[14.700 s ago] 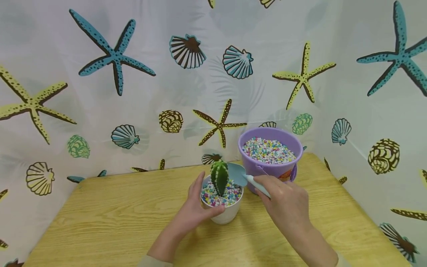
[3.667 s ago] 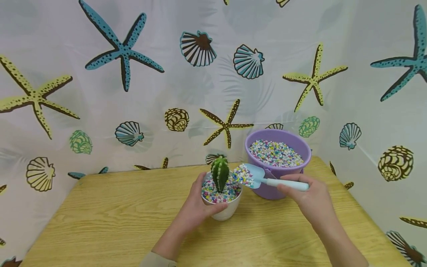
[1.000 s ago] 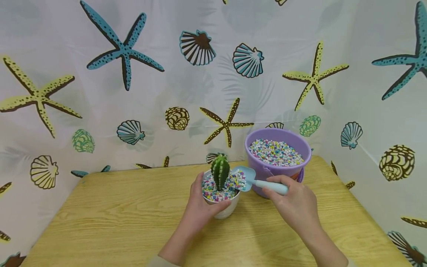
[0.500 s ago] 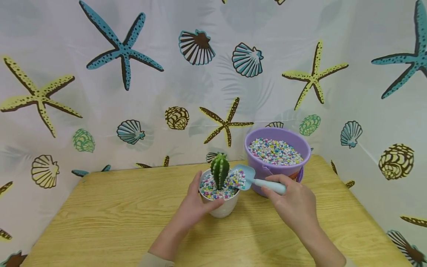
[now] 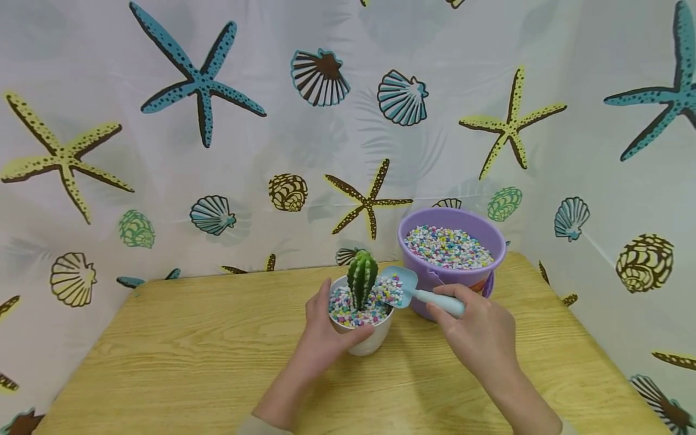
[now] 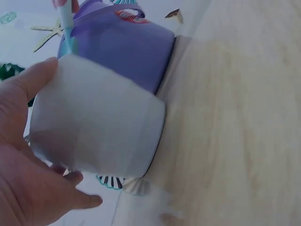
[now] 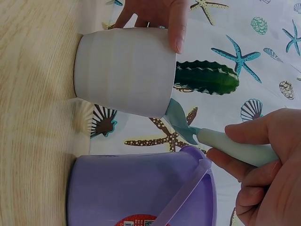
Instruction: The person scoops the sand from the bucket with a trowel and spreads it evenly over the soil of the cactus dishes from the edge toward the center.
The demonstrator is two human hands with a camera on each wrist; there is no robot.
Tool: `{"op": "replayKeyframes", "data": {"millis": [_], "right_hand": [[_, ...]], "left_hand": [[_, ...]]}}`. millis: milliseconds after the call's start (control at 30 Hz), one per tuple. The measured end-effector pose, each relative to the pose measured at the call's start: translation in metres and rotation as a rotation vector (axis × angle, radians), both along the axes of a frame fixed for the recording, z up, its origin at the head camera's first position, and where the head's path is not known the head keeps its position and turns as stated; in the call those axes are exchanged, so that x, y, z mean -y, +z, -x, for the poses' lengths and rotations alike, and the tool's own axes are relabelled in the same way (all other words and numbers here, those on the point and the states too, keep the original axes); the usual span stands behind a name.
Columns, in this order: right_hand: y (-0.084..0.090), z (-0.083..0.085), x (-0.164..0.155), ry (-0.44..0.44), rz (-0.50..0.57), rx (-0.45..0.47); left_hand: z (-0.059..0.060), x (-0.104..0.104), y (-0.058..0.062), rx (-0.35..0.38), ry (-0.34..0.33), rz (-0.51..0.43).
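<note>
Since half a second earlier, scoop blade had tipped further over pot rim, its pebble load lying against the cactus side; pot shifted slightly right under the left hand.

Table: light wood grain, carried all items. Purple bucket: stood at back right, filled near brim with small multicoloured pebbles; just beside the pot, contact not resolved. White pot: plain, smooth-walled, upright at table centre, filled to rim with the same pebbles; green ribbed cactus upright in the middle.

Left hand: wrapped round the pot wall, thumb on the near side, fingers curled behind. Right hand: fingers closed round pale blue handle of scoop, blade resting at pot's right rim, pebbles on it.
</note>
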State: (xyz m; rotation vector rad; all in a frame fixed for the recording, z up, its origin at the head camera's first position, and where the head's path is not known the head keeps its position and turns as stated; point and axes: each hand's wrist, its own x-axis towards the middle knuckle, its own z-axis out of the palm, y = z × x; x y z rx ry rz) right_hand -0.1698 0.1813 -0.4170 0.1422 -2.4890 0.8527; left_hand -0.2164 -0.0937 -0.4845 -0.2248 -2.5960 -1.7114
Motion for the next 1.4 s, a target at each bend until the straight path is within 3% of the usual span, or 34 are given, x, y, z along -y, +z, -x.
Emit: {"op": "replayKeyframes", "data": {"millis": [200,533,833,1100,1333,1400], "right_hand": [[-0.001,-0.001,0.002,0.009,-0.023,-0.055],[-0.003,0.000,0.003,0.006,-0.060,-0.113],[-0.004,-0.001,0.004,0.004,-0.104,-0.185],[-0.006,-0.001,0.005,-0.003,-0.133,-0.215],[-0.005,-0.003,0.006,-0.004,-0.149,-0.223],[-0.005,-0.003,0.006,-0.004,-0.155,-0.226]], "left_hand": [[0.001,0.009,0.004,0.023,-0.079,-0.046],[0.001,-0.008,-0.002,-0.025,0.024,-0.007],[-0.002,0.000,0.006,-0.014,-0.080,-0.035],[-0.002,-0.009,0.002,-0.032,-0.011,0.012],[0.003,0.003,0.009,0.004,-0.114,-0.011],[0.004,0.003,0.009,-0.006,-0.112,-0.012]]}}
